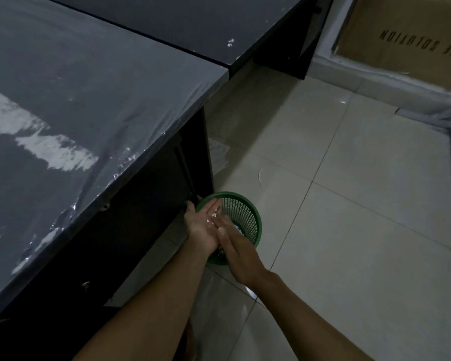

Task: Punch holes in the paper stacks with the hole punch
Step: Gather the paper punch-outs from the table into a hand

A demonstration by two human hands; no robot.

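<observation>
Pale floor tiles [362,230] fill the right side of the dim room, and a dark desk [89,113] wrapped in wrinkled clear plastic film takes up the left, with a second dark desk [193,24] butted against its far edge. Beside the near desk's side panel, a small green mesh wastebasket [248,217] stands on the tiles. Both bare forearms reach down over it. The left hand [202,227] lies palm up above the basket's rim, fingers straight and together, with a few small white paper bits [212,217] stuck on the palm and fingers. The right hand [236,250] is flat too, fingers straight, its fingertips laid across the left palm just beside those bits; neither hand holds anything. More pale specks show inside the basket under the hands, too small to make out clearly. Neither the hole punch nor the paper stacks show anywhere in view, so their place cannot be told. At the upper right a brown cardboard box [401,29] with printed lettering sits behind a grey plastic-covered ledge [375,79] running along the floor's edge.
</observation>
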